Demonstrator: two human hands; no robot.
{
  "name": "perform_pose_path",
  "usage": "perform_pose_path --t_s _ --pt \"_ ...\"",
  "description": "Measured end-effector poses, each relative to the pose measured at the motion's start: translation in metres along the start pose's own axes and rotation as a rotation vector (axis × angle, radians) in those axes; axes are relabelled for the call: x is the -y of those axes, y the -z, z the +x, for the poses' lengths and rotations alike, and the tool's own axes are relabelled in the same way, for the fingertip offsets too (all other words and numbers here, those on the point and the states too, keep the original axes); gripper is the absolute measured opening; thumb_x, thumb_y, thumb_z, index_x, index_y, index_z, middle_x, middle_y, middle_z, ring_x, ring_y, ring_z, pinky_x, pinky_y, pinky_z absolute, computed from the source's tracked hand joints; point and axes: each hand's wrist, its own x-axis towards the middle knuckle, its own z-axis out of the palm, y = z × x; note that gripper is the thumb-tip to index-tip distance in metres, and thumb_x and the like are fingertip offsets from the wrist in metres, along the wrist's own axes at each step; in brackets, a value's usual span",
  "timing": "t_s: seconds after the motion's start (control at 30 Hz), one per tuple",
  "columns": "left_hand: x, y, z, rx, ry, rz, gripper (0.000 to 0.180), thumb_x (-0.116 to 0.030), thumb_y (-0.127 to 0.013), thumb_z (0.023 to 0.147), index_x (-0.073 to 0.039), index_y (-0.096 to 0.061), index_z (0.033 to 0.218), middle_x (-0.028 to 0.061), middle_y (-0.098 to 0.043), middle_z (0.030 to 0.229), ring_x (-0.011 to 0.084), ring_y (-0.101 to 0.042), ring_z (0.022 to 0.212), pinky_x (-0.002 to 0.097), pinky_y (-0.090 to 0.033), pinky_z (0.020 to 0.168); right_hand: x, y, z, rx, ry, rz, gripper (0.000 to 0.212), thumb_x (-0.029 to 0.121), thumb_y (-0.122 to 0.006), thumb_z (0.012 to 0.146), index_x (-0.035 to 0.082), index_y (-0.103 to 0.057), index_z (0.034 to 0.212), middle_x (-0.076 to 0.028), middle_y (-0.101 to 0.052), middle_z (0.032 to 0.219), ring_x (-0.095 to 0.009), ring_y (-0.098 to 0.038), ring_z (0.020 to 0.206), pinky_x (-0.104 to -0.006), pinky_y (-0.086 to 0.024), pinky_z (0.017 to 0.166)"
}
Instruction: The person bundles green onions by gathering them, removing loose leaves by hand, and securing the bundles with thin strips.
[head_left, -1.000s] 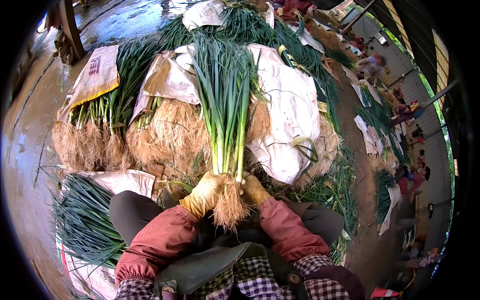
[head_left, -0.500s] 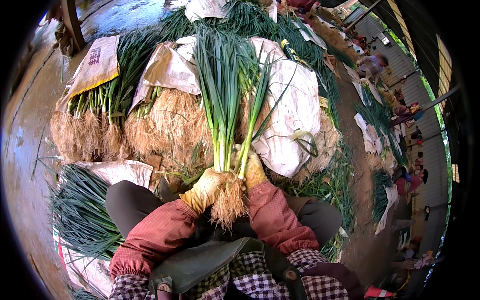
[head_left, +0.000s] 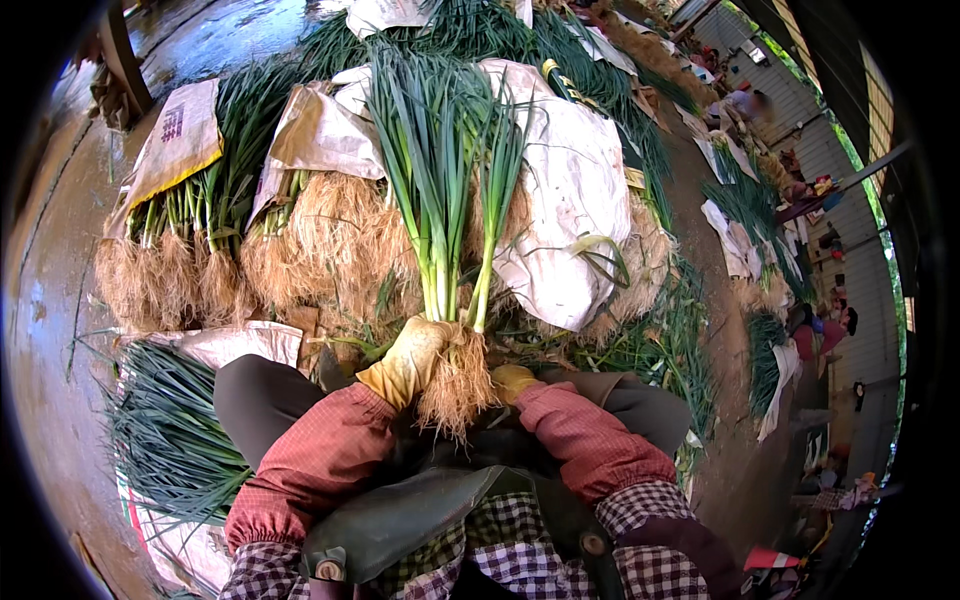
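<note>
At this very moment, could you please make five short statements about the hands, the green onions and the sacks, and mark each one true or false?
1. The left hand grips the bunch close to its roots. True.
2. The roots point away from the person. False: they point toward the person, and the leaves point away.
3. The right hand is on the right side of the roots. True.
4. Both hands are bare. False: both wear yellow gloves.
5. A white sack lies to the right of the bunch. True.
</note>
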Motion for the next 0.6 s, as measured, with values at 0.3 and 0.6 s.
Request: perform_pose_path --t_s 0.3,0.6 --pt "0.018 -0.014 0.003 0.005 -0.045 -0.004 0.016 0.004 -0.056 0.073 0.008 -0.059 0.088 0.0130 -0.062 0.072 0.0197 -0.060 0.057 0.0287 -0.049 0.046 0.061 0.138 0.024 -0.123 -0.175 1.383 0.013 0.009 -0.056 0.085 -0.001 -0.058 0.094 -0.003 -0.059 0.072 -0.005 -0.052 0.058 -0.0161 -0.040 0.048" --pt "0.032 0.001 0.012 -0.006 -0.113 -0.077 0.014 0.006 -0.056 0.072 0.006 -0.057 0.085 0.0129 -0.060 0.068 0.0223 -0.060 0.054 0.0304 -0.049 0.042 0.060 0.113 0.040 -0.131 -0.202 1.141 0.021 0.005 -0.067 0.074 -0.003 -0.057 0.091 -0.006 -0.061 0.075 -0.010 -0.057 0.063 -0.0210 -0.047 0.057"
